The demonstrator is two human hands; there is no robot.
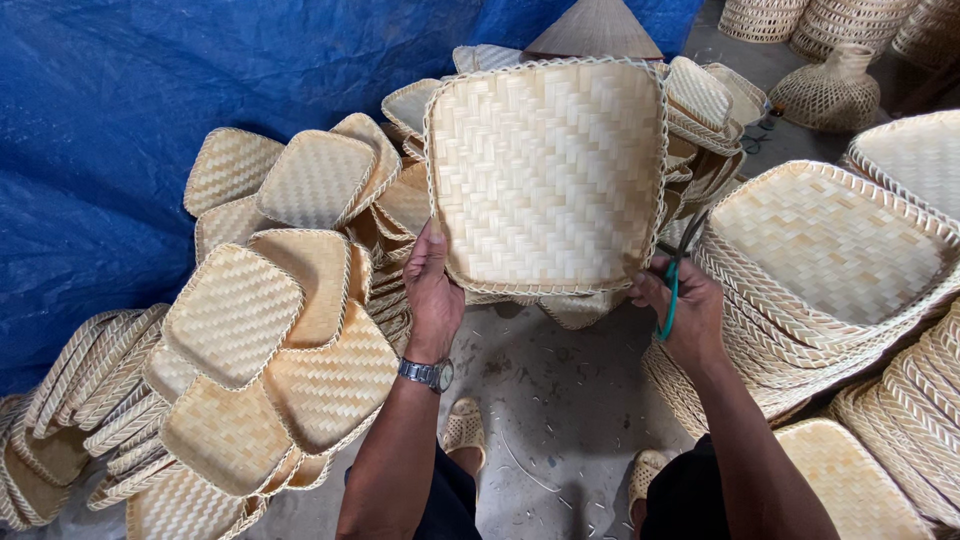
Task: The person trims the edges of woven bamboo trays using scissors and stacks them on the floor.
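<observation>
A square woven bamboo tray [548, 172] with a stitched rim is held up in front of me, its flat base facing the camera. My left hand [432, 296], with a metal wristwatch on the wrist, grips the tray's lower left corner. My right hand [686, 314] holds the tray's lower right corner and also holds a pair of scissors [674, 278] with a green handle, blades pointing up along the tray's right edge.
Heaps of similar woven trays lie at the left [262, 345] and behind. A neat stack of trays [832, 262] stands at the right. A blue tarp [130, 110] hangs at the left. Round woven baskets [830, 92] sit at the back right. Grey concrete floor [560, 400] shows below, with my sandalled feet.
</observation>
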